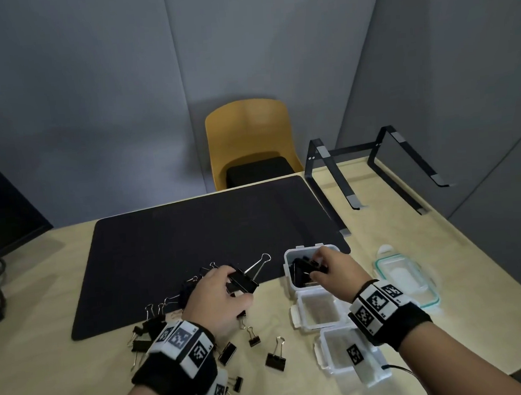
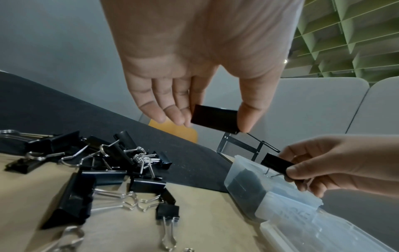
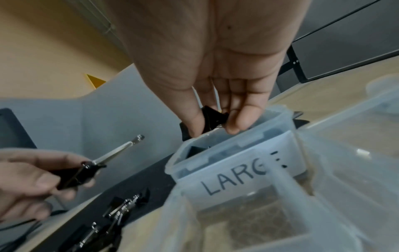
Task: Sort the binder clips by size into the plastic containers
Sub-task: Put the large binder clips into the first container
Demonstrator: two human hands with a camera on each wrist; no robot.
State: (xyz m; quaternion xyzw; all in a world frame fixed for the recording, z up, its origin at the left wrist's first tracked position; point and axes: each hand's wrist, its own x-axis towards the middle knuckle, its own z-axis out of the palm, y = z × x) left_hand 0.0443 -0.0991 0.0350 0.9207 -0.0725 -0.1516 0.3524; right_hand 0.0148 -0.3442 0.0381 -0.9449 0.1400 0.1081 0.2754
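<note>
My left hand (image 1: 228, 289) pinches a large black binder clip (image 1: 243, 280) between thumb and fingers, above the pile of loose clips (image 1: 151, 328); the same clip (image 2: 214, 119) shows in the left wrist view. My right hand (image 1: 318, 265) pinches another large black clip (image 3: 212, 117) over the open container marked LARGE (image 1: 288, 257), which holds several black clips. That container (image 3: 237, 163) shows its label in the right wrist view. Two more clear containers (image 1: 298, 313) (image 1: 322, 356) stand in front of it with nothing seen inside.
A black desk mat (image 1: 194, 232) covers the middle of the wooden table (image 1: 81, 379). A clear lid with a green seal (image 1: 426, 296) lies at the right. A black laptop stand (image 1: 374, 171) stands at the back right, a yellow chair (image 1: 248, 130) beyond the table.
</note>
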